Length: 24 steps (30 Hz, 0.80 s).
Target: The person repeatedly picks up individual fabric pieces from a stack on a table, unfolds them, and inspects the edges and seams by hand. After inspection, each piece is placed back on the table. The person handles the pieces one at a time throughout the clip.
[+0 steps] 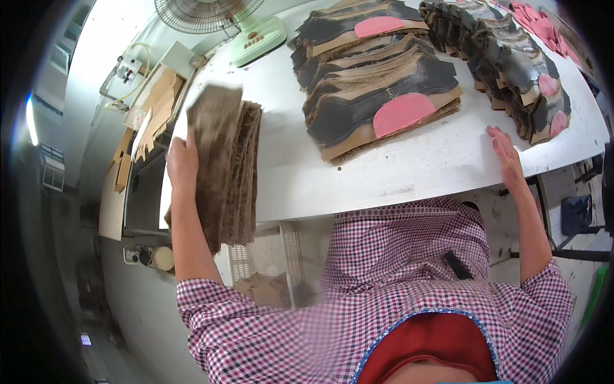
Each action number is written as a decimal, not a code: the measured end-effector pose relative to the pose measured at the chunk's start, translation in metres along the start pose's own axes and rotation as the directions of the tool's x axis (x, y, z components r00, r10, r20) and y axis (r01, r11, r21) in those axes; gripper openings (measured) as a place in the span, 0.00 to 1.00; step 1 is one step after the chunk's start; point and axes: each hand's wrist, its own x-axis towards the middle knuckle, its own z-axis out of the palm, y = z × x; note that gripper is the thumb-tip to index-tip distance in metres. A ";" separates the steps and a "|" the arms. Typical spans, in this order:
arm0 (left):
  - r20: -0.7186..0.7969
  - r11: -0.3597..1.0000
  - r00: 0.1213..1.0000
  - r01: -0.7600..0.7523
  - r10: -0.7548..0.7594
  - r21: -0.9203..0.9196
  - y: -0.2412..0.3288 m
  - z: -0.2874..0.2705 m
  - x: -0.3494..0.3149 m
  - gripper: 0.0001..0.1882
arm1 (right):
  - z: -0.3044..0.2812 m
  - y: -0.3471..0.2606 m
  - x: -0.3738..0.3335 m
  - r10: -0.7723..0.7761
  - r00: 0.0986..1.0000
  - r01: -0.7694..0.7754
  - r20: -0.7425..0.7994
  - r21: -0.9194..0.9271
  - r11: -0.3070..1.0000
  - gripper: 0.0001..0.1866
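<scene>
At the table's left side, a stack of brown furry fabric pieces [246, 166] overhangs the front edge. My left hand [183, 159] grips the outer left edge of the top furry fabric piece [216, 121], whose far end is smeared by motion. Some of its fingers are hidden behind that piece. Over by the table's right front edge, my right hand [505, 155] holds nothing, its fingers stretched out. Between my hands lie layered cut pieces [358, 125] with dark grey shapes and pink half-rounds. Nearest to my right hand is another overlapping row of furry pieces [505, 70] with pink patches.
A green fan [256, 41] stands at the back left of the white table [288, 185]. Pink cloth [543, 29] lies at the far right. Below the table's left front is a pale plastic crate [291, 246]. Brown sheet material [157, 105] rests on a side surface at left.
</scene>
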 end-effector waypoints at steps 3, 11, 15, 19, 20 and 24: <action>0.087 0.974 0.996 0.001 -0.022 0.229 -0.046 0.092 0.010 0.27 | -0.001 0.021 0.003 -0.056 0.998 0.056 -0.003 -0.005 0.998 0.20; -0.160 0.938 0.924 -0.344 0.347 0.043 0.047 0.031 -0.020 0.21 | 0.019 -0.037 -0.003 -0.189 0.977 0.179 -0.094 -0.106 0.978 0.15; 0.135 0.670 0.827 -0.333 0.545 -0.664 0.146 0.062 -0.069 0.23 | 0.068 -0.133 0.023 -0.281 0.960 0.272 -0.008 0.274 0.922 0.14; 0.217 0.638 0.816 -0.223 0.535 -0.737 0.191 0.098 -0.088 0.20 | 0.113 -0.168 0.063 -0.023 0.989 -0.040 0.147 0.409 0.912 0.23; 0.210 0.653 0.826 -0.231 0.524 -0.721 0.199 0.090 -0.096 0.18 | 0.117 -0.168 0.070 0.100 0.976 -0.174 0.195 0.414 0.893 0.25; -0.402 0.474 0.568 -0.822 0.718 -0.316 0.208 0.084 -0.137 0.12 | 0.123 -0.157 0.083 0.155 0.959 -0.245 0.239 0.415 0.876 0.28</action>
